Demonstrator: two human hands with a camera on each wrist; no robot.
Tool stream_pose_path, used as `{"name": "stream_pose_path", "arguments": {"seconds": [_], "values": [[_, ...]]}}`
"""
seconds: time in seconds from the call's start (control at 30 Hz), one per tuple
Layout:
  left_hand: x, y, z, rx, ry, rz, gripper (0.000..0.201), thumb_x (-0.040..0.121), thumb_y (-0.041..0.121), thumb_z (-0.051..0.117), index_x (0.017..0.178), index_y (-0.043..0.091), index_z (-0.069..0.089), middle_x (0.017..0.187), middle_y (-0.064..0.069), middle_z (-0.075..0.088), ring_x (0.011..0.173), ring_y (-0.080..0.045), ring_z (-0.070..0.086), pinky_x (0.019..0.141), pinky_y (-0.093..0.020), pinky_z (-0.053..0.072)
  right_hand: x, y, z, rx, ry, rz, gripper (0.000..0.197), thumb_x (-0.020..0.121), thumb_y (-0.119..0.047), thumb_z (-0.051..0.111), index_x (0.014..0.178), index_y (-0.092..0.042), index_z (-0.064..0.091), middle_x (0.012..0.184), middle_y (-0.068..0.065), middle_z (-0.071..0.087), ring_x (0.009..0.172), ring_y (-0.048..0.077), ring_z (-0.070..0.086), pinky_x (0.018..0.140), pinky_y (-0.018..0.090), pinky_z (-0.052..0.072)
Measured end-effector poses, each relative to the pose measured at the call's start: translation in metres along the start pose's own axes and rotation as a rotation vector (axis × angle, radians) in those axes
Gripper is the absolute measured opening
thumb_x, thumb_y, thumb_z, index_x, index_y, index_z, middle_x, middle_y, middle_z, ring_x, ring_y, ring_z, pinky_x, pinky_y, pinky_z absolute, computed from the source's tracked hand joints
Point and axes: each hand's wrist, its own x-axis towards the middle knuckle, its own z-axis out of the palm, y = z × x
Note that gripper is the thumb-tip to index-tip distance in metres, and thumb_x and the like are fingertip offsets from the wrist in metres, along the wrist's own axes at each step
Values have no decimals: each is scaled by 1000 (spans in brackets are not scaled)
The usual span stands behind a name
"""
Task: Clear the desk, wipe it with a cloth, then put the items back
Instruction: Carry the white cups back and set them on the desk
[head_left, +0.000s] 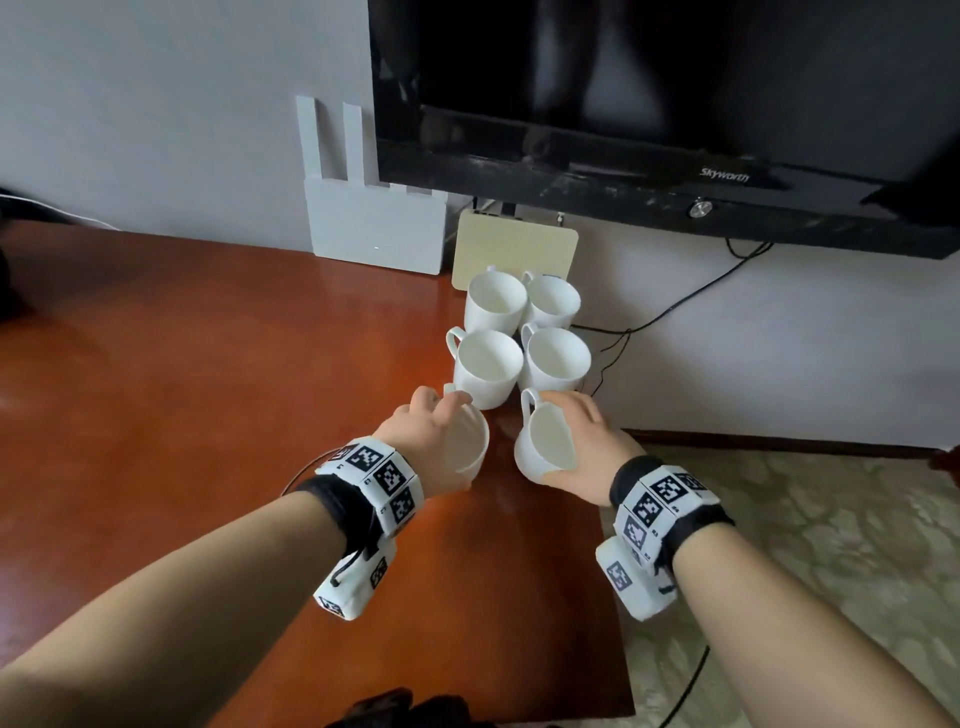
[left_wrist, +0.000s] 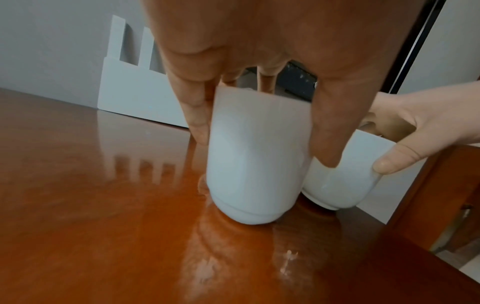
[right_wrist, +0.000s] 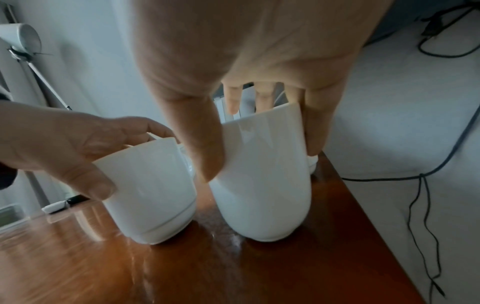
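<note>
Two white mugs stand side by side near the right end of the reddish wooden desk (head_left: 208, 374). My left hand (head_left: 431, 431) grips the left mug (head_left: 467, 441) from above, thumb and fingers down its sides; the same mug (left_wrist: 257, 156) fills the left wrist view, its base at the desk surface. My right hand (head_left: 587, 441) grips the right mug (head_left: 545, 441) the same way, and this mug (right_wrist: 265, 179) shows close up in the right wrist view. Several more white mugs (head_left: 488, 364) stand in a block just behind.
A white router (head_left: 376, 228) and a cream box (head_left: 514, 249) lean on the wall behind the mugs. A black television (head_left: 649, 104) hangs above. The desk's right edge (head_left: 608, 545) drops to a patterned floor, with black cables (head_left: 649, 322) along the wall.
</note>
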Motion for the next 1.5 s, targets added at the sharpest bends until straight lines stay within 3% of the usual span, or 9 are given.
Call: {"name": "stream_pose_path", "arguments": {"seconds": [0.17,0.37,0.57,0.93,1.1,1.23,1.3,1.4,1.5], "values": [[7,18,9,6,14,-24,98,72,54,70,146,32,10,140,-2,25,126,-25,37,101,-34,40,5,8,-4,-1,-15,-36,84,77,-35,69,143,-37,16,149,-9,15,112,28,52,84,31,44],[5,29,8,-32,-74,-80,107,70,56,71,148,34,1,147,-1,14,131,-25,33,105,-39,38,3,12,-7,77,-37,-66,84,76,-33,72,142,-34,21,148,-9,12,124,22,43,96,31,41],[3,34,-8,34,-214,-150,102,78,42,70,149,35,-4,148,-1,21,118,-27,51,96,-40,49,-1,16,-14,129,-19,-40,86,78,-30,71,145,-32,17,151,-3,19,131,21,37,102,34,37],[8,41,-15,27,-212,-156,99,81,33,71,150,33,0,151,-3,23,125,-29,47,98,-43,48,-3,12,-8,163,39,5,82,81,-29,69,145,-29,18,152,-3,20,132,23,38,103,36,38],[3,36,-15,44,-182,-114,99,80,40,69,149,34,-2,150,-2,24,123,-28,49,97,-41,48,-5,7,-7,153,26,27,83,82,-32,68,147,-29,16,153,-5,14,133,24,36,105,36,37],[-6,20,-22,31,-103,-60,99,79,47,67,149,33,-2,150,-1,23,118,-25,51,91,-36,50,-12,-6,-10,106,112,-7,81,83,-36,65,147,-27,17,152,-4,13,137,25,25,109,34,29],[-14,11,-29,30,-37,-20,101,79,49,66,149,32,-5,153,-2,15,124,-26,46,93,-36,49,-15,-20,-15,64,145,-38,81,83,-39,64,147,-28,17,152,-4,12,139,26,19,111,35,26],[-29,-8,-43,20,47,31,102,81,48,65,148,34,-11,157,0,-2,142,-27,22,110,-42,36,-15,-50,-24,24,181,-123,81,83,-42,63,147,-30,15,154,-5,10,143,22,12,114,35,20],[-45,-37,-60,38,103,33,101,82,49,63,148,35,-12,158,1,-8,145,-25,11,114,-43,29,-12,-90,-31,23,202,-195,80,84,-44,61,147,-33,14,155,-7,8,144,20,10,115,37,18]]}}
